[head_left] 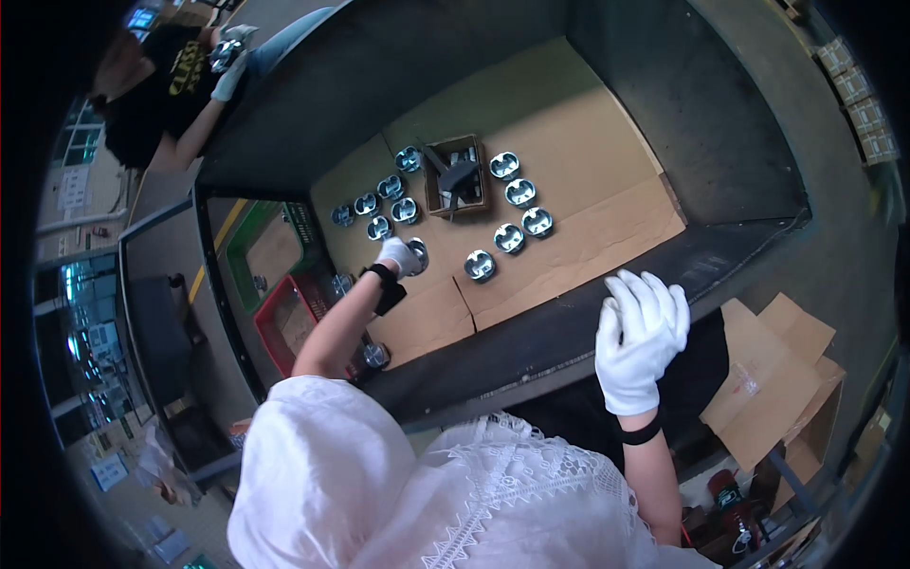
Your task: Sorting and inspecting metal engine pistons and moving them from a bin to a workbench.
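Observation:
White-gloved, my left hand (398, 256) reaches into the dark-walled work area, its fingers closed against the side of a shiny metal piston (418, 254). Its wrist wears a black band; the far fingertips are hard to make out. My right hand (643, 332), in a white glove too, is raised over the near edge with fingers spread and nothing in it. Several similar pistons stand on the cardboard: one group (391, 187) beyond my left hand, another group (519, 192) to the right of a small brown box (484, 195). That box holds dark and metallic pieces.
Dark walls surround the cardboard sheet (588, 123). At left are a green bin (248, 294) and a red bin (269, 332); pistons stand near them, one (376, 356) by the near edge. An opened carton (758, 379) is at right. A gloved co-worker (156, 90) handles a metal part at upper left.

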The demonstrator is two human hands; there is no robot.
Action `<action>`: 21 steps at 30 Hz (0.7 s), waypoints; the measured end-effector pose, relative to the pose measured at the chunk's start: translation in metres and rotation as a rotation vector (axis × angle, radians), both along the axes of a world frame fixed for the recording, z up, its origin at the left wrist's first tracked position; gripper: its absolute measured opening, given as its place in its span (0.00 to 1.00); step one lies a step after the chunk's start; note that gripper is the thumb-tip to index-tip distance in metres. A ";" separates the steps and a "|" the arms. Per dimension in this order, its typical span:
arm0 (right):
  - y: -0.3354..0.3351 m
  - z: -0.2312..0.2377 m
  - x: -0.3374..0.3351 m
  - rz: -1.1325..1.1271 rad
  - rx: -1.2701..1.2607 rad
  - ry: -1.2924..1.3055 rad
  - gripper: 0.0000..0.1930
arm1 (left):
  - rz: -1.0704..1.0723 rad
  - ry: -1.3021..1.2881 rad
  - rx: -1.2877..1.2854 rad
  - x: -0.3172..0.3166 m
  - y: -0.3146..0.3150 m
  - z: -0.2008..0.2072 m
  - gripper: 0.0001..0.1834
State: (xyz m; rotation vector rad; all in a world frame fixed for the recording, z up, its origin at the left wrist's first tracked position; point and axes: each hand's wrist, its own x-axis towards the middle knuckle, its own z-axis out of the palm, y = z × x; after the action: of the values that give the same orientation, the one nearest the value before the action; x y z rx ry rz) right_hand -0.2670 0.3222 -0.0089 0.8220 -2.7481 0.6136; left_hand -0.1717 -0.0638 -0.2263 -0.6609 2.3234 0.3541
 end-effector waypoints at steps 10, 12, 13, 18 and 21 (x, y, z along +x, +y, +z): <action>-0.002 0.000 -0.004 0.025 0.075 -0.135 0.14 | 0.450 0.456 0.027 -0.006 0.039 -0.186 0.21; -0.001 -0.001 -0.004 0.012 0.104 -0.135 0.15 | 0.475 0.431 0.048 -0.013 0.049 -0.185 0.21; 0.000 -0.001 -0.004 0.008 0.112 -0.132 0.15 | 0.500 0.414 -0.003 -0.018 0.050 -0.183 0.21; -0.003 0.002 -0.005 0.011 0.099 -0.158 0.15 | 1.129 0.655 0.252 -0.015 -0.022 -0.190 0.21; -0.001 0.001 -0.006 0.004 0.099 -0.150 0.14 | 1.499 0.684 0.927 -0.039 -0.037 -0.198 0.17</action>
State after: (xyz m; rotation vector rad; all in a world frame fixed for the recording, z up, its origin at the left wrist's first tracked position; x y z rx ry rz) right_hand -0.2725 0.3208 -0.0077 0.8341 -2.9344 0.5658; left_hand -0.2106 -0.1003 -0.4245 -1.7734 1.3175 2.3668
